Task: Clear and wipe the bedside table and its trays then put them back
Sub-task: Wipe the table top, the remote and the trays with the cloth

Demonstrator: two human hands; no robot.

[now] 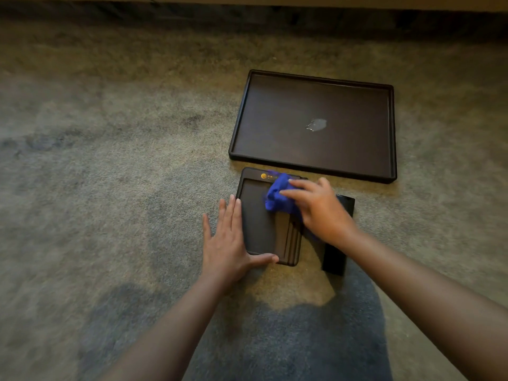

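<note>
A small dark tray point(258, 229) with a gold logo on its far rim lies on the carpet in front of me. My right hand point(316, 210) presses a bunched blue cloth point(277, 196) onto its far right part. My left hand point(228, 240) lies flat against the tray's left edge, fingers spread, thumb on the near rim. Beyond it sits a large dark rectangular tray point(379, 127) with a pale wet smear point(316, 124) in its middle.
A black flat object point(335, 259) lies on the carpet just right of the small tray, partly under my right wrist. Beige carpet point(110, 160) spreads to the left. A dark furniture base point(247, 15) runs along the far edge.
</note>
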